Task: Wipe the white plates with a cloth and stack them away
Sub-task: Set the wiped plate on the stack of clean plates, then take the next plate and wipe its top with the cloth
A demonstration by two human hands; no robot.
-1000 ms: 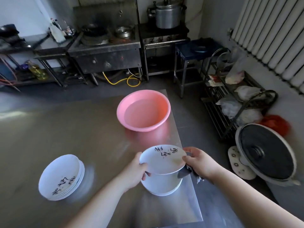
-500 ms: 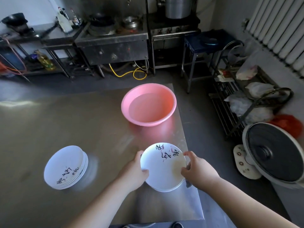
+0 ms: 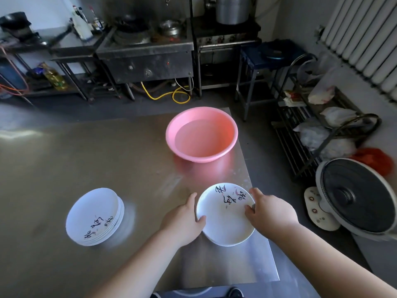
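Found white plate [image 3: 225,214] lowered to desk [image 3: 129,168] level since a second ago, rim gripped between left hand [image 3: 184,216] and right hand [image 3: 270,211]. Noted taller stack [image 3: 94,216] left of left hand. Judged: set down; cloth unseen.

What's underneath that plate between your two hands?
The rim of a second white plate peeks out beneath the top plate, on the steel table. Whether more lie underneath is covered.

White plate [image 3: 223,222] with black script; pink basin [image 3: 202,134]
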